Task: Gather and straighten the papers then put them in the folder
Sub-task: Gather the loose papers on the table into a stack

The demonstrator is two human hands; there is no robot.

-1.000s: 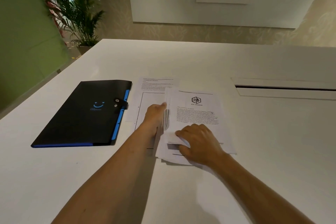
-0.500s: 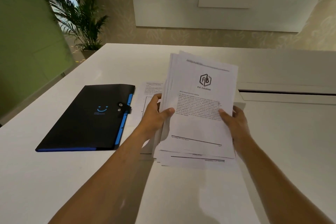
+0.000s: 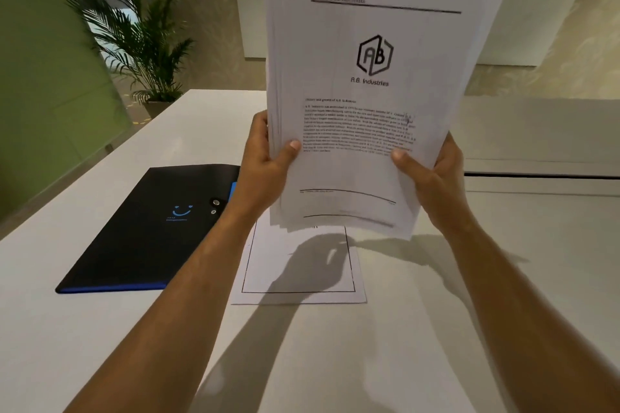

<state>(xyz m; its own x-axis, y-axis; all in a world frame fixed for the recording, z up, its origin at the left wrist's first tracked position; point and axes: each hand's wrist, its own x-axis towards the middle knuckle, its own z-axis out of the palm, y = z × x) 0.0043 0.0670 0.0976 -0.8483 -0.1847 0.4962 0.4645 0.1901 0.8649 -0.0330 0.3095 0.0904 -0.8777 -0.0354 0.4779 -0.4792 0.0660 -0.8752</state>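
White printed sheets, a loosely aligned stack of papers (image 3: 365,104), are held upright above the worktop (image 3: 436,329), clear of its surface. The top sheet bears a hexagonal "AB" logo with "A.B. Industries" printed beneath it. A heading line and a paragraph of small text follow; these are too blurred to be read. An underlined header at the top of a rear sheet is partly legible as "A.B. INDUSTRIES". Sheet edges are seen fanned and offset along the left and bottom sides.

The left edge of the stack is pinched in the left hand (image 3: 265,164) grip, thumb on the front face, fingers behind. The right edge is pinched likewise in the right hand (image 3: 432,174) grip, thumb across the front.

One single sheet (image 3: 298,265), marked with a black rectangular border, is left lying flat on the worktop directly below the stack. A black folder (image 3: 151,228) with blue edging, closed by a snap fastener, is laid just beside that sheet on the left. A blue smile mark is printed on its cover; the small lettering under it cannot be read.

A potted palm (image 3: 141,37) is noted beyond the far left corner of the worktop.
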